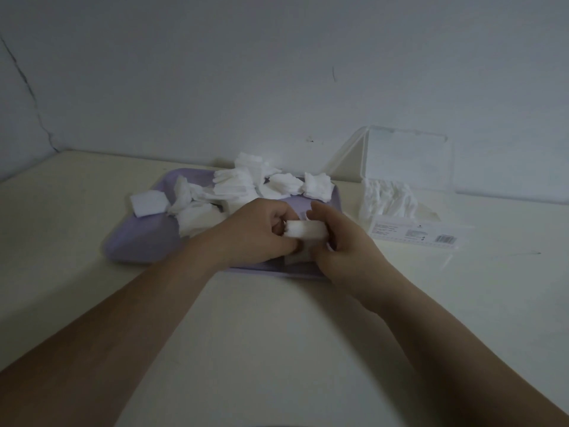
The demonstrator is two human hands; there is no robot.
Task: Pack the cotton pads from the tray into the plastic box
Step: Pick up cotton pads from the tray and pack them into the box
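A lilac tray point(141, 241) lies on the table with several white cotton pads point(237, 184) heaped across its far half. Over the tray's near right part, my left hand point(258, 232) and my right hand point(341, 241) together grip a small stack of cotton pads point(306, 231), fingers curled around its two ends. A clear plastic box point(409, 223) stands to the right of the tray, its lid point(406, 158) raised against the wall, with white pads point(388, 198) inside it.
One pad point(149, 203) hangs over the tray's far left rim. A wall runs close behind the tray and box. The cream table point(277, 334) stretches toward me under my forearms. A printed label point(415, 234) with a barcode is on the box's front.
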